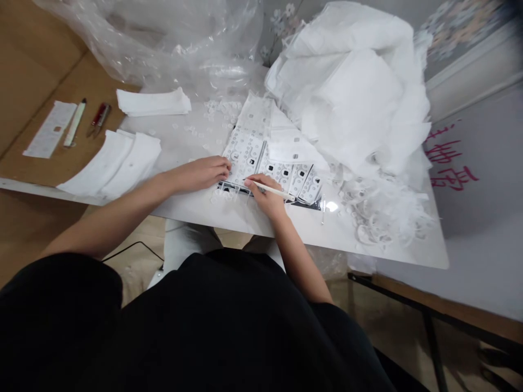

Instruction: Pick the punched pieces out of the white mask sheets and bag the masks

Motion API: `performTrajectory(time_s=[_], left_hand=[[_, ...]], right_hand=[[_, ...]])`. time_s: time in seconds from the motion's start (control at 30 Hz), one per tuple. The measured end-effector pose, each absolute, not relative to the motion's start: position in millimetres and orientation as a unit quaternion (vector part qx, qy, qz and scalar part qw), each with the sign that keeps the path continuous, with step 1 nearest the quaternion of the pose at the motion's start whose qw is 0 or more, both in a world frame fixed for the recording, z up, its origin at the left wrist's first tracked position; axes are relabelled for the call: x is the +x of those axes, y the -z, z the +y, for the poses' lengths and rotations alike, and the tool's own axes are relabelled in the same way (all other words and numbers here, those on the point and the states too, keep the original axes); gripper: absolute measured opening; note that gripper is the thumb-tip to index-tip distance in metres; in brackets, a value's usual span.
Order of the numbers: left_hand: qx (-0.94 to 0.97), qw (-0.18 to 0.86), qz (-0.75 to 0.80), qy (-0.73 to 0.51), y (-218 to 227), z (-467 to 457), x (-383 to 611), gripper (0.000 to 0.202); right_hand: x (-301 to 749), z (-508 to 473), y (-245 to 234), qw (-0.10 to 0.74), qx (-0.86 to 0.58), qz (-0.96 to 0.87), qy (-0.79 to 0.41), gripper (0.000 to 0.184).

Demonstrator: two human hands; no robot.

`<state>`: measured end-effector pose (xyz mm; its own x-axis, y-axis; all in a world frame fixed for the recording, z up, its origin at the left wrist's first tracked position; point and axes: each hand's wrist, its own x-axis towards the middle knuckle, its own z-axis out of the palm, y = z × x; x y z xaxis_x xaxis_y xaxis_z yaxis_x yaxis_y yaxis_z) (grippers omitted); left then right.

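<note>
A white sheet printed with grey round marks and small dark squares lies on the table in front of me. At its left edge my left hand rests with bent fingers, fingertips on the sheet, grasping nothing I can see. My right hand is closed around a slim white pen-like tool, its tip pointing left over the sheet's near part. More printed strips with dark squares lie under and right of that hand, over a dark-edged base. A loose white piece overlaps them.
A large heap of white fabric-like sheets stands at back right, with white scraps below it. Clear plastic lies behind. White strip stacks, a marker-like stick and a red-handled tool lie left. Tiny cutouts are scattered about.
</note>
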<state>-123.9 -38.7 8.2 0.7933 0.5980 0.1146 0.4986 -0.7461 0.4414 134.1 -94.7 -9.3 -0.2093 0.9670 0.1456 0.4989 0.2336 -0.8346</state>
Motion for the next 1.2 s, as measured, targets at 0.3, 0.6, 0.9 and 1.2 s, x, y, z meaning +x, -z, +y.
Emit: performTrajectory(time_s=[0.3,0.6,0.9,1.2], left_hand=[[0.941,0.127,0.303,-0.084,5,-40,-122,0.03],[0.903,0.21,0.345,-0.149,-1,-51,-120,0.023],[0.842,0.274,0.429,-0.176,-11,-44,-119,0.026],[0.859,0.216,0.458,-0.067,-11,-36,-112,0.021]], right_hand=[[135,-94,9,0.338,-0.531,-0.7,-0.336,0.028],[135,-94,8,0.334,-0.538,-0.697,-0.336,0.027],[133,-92,11,0.366,-0.516,-0.699,-0.335,0.027],[143,-91,5,0.439,-0.562,-0.643,-0.279,0.029]])
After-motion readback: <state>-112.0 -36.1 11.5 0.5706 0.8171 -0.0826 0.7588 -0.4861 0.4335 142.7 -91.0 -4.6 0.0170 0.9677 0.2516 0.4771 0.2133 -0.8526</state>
